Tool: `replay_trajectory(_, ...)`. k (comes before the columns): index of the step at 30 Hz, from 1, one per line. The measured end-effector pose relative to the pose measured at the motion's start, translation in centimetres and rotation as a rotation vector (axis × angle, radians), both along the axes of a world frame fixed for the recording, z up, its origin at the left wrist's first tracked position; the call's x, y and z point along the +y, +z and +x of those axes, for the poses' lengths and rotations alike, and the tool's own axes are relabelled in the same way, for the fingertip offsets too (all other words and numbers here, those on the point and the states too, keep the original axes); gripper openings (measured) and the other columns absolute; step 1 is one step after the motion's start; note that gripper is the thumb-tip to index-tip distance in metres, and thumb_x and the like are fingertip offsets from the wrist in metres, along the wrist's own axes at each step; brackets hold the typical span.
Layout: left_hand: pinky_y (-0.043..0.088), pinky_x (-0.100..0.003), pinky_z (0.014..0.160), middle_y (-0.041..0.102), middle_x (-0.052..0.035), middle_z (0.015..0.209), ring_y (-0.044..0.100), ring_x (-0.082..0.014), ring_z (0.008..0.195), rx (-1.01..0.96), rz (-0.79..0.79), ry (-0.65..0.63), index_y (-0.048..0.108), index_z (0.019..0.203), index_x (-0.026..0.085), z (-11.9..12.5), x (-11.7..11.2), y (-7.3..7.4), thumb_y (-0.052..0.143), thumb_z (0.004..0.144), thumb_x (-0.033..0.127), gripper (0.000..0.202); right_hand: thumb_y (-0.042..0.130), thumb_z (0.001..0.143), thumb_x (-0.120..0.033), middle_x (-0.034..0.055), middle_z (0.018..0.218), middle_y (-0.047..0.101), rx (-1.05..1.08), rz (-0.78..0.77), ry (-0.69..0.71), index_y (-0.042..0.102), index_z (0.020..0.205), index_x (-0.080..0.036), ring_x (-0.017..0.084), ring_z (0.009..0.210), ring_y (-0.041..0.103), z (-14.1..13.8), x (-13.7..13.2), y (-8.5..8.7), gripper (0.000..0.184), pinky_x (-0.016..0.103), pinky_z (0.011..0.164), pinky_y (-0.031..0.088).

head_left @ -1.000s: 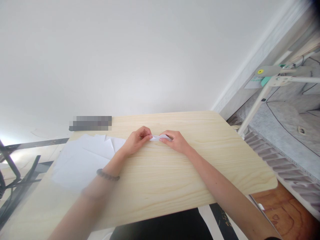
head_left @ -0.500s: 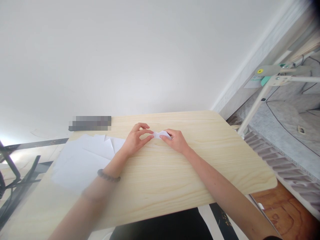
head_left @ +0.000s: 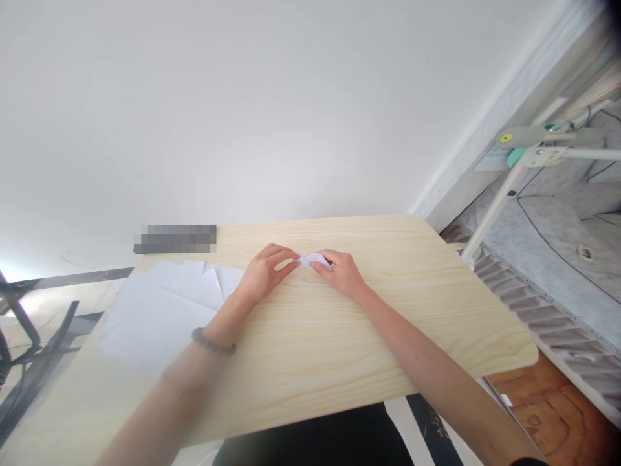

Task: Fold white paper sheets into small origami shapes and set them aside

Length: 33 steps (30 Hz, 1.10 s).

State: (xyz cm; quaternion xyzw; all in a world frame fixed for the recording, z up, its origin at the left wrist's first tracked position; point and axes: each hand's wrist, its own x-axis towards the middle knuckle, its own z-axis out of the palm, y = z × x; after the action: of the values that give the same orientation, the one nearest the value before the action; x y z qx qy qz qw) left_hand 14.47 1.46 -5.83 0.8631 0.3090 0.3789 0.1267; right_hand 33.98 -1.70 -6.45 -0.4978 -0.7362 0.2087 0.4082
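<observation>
A small folded piece of white paper (head_left: 314, 259) is held between my two hands over the middle of the wooden table (head_left: 310, 362). My left hand (head_left: 266, 272) pinches its left end between thumb and fingers. On the other side, my right hand (head_left: 341, 272) grips the wider right part, thumb in front and fingers behind. The paper narrows toward the left; its finer folds are too small to make out. Left of my left hand lie several loose white sheets (head_left: 155, 310), overlapping one another, partly behind my left forearm.
A blurred-out dark object (head_left: 175, 239) lies at the table's back left edge. The white wall (head_left: 291, 116) rises behind the table. To the right stand a white metal frame (head_left: 499, 207) and a grey sofa (head_left: 567, 233). Black metal legs (head_left: 33, 343) show at the left.
The fingers of my left hand have come down and closed more on the paper's left end. My right hand has stayed nearly in place with its grip.
</observation>
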Motion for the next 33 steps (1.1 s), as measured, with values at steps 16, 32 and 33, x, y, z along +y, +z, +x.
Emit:
replay_trajectory(16,0.043,-0.03,0.075,0.059,-0.0048,0.08,0.053,-0.0163,0.08,0.057,0.024,0.067,0.06,0.088,0.019,-0.04,-0.05,0.1,0.052,0.08,0.029,0.015,0.048,0.081,-0.024,0.0015,0.093,0.064,-0.072,0.195,0.048,0.061,0.093,-0.022,0.014,0.084,0.058,-0.35,0.02,-0.38,0.018,0.025,0.077,0.044)
replay_trajectory(32,0.042,-0.032,0.077,0.062,-0.0043,0.083,0.051,-0.0178,0.086,0.081,-0.023,-0.025,0.062,0.085,0.02,-0.15,0.06,0.22,0.053,0.079,0.029,0.013,0.048,0.082,-0.026,0.0014,0.092,0.065,-0.059,0.208,0.094,0.063,0.093,-0.022,0.013,0.085,0.059,-0.35,0.08,-0.46,0.019,0.025,0.078,0.045)
replay_trajectory(33,0.042,-0.032,0.076,0.062,-0.0039,0.082,0.052,-0.0175,0.084,0.09,-0.036,-0.015,0.061,0.084,0.02,-0.14,0.06,0.19,0.052,0.08,0.028,0.013,0.048,0.082,-0.026,0.0013,0.091,0.065,-0.064,0.201,0.105,0.063,0.092,-0.022,0.013,0.085,0.059,-0.37,0.07,-0.41,0.018,0.025,0.078,0.044)
